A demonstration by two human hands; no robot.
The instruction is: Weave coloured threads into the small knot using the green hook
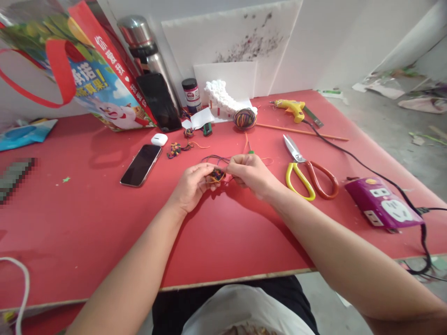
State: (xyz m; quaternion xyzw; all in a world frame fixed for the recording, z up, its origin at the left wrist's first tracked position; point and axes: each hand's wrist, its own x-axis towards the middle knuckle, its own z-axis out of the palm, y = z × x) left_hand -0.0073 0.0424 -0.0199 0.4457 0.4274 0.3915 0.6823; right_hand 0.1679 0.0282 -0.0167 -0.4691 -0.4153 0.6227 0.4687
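Between the thumb and fingers of my left hand (193, 186) is a small dark woven piece (218, 174) of multicoloured thin cord, held just above the red table. My right hand (252, 173) is closed in a pinch at the piece's right side, on a thin strand of its cord. Loose strands (214, 157) loop out behind the piece, and others trail below it. A similar small multicoloured woven piece (175, 150) lies on the table beyond my left hand. Farther back sits a ball of multicoloured cord (245, 119). My fingers partly cover the held piece.
Scissors (296, 158) lie right of my hands, near a purple power socket box (384, 204). A yellow glue gun (291, 108) and orange stick (307, 132) are behind. Left are a phone (141, 165), earbud case (159, 139), upright phone (159, 102), thermos (139, 37) and bag (108, 102).
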